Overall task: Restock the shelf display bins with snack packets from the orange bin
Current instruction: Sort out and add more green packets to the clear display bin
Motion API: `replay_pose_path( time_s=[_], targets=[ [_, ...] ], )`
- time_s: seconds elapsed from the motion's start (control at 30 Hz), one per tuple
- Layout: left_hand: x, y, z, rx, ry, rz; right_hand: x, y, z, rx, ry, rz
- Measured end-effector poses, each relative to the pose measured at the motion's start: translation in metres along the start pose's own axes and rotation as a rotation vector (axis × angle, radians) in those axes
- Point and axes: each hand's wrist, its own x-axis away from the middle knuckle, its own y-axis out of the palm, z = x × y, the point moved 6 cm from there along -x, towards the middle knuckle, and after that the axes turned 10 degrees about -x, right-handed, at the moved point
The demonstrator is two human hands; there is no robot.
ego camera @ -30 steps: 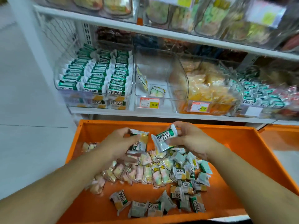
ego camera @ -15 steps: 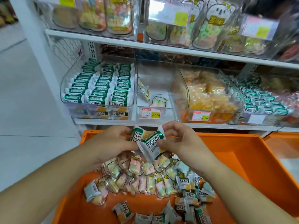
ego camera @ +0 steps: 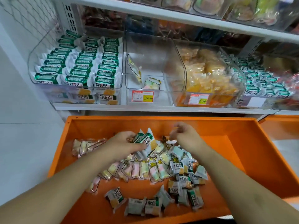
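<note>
The orange bin sits below the shelf and holds a loose pile of snack packets. Pastel marshmallow packets lie in its middle, and green-and-white packets lie to the right and front. My left hand grips two green-and-white packets just above the pile. My right hand hovers beside them over the pile, blurred, its fingers loosely curled with nothing seen in them. On the shelf, the left display bin is full of matching green-and-white packets.
The middle clear bin holds only two pastel packets, behind a 16.80 price tag. To its right are a bin of yellow snacks and a bin of small green packets. Another shelf of jars hangs above. White floor lies to the left.
The packet that my right hand held is now with the other one in my left hand. My right hand has let go, and both hands have dropped toward the pile.
</note>
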Motion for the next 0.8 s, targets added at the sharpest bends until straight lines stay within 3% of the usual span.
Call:
replay_pose_path(
  time_s=[0.23, 0.57, 0.8],
  targets=[
    [-0.031, 0.060, -0.040, 0.060, -0.084, -0.085, -0.040, -0.020, 0.116, 0.468, 0.160, 0.040],
    [-0.057, 0.088, -0.089, 0.156, -0.189, -0.106, -0.086, 0.010, 0.172, 0.752, 0.201, 0.014],
    [-0.049, 0.088, -0.086, 0.197, -0.204, -0.103, -0.080, 0.019, 0.180, 0.786, 0.153, -0.021]
  ],
)
